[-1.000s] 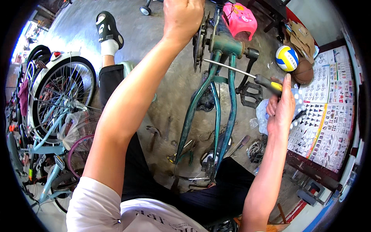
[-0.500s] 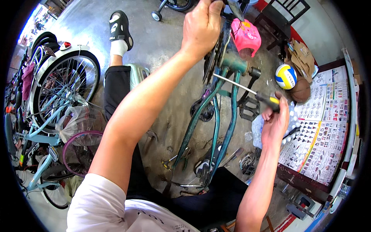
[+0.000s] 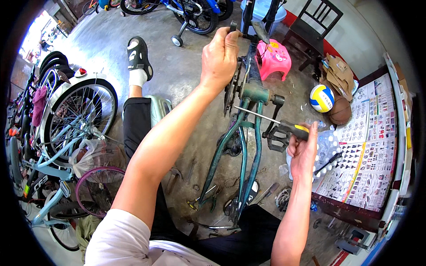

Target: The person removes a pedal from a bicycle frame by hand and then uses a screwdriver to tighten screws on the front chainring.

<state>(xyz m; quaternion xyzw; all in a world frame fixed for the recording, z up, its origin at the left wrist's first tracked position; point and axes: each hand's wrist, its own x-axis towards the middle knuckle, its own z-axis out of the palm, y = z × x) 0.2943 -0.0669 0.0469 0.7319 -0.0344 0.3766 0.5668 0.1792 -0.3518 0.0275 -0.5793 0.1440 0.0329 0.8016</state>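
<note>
A worn green bicycle frame [image 3: 256, 95] stands in front of me, its thin rear stays running down between my legs. Beside its bottom bracket is a dark chainring [image 3: 231, 86]. Above that, my left hand [image 3: 218, 61] is closed round what looks like the crank arm [image 3: 233, 26]; only a dark end shows past the fist. My right hand [image 3: 304, 148] grips a screwdriver [image 3: 298, 130] by its black and yellow handle. The screwdriver's shaft crosses the stays, and its tip lies near the chainring's lower edge. A black pedal [image 3: 278, 141] hangs from the right crank.
Tools, including a hammer [image 3: 173, 179], lie on the floor between my legs. Bicycles [image 3: 66, 164] crowd the left. A pink stool [image 3: 275, 61], a dark chair [image 3: 310, 35] and a volleyball [image 3: 321, 98] stand beyond. At right is a table [image 3: 364, 142] covered with printed sheets.
The whole view has shifted, bringing more of the far floor and a blue bicycle into sight. Both hands keep nearly the same places against the bicycle frame. The right hand is less blurred.
</note>
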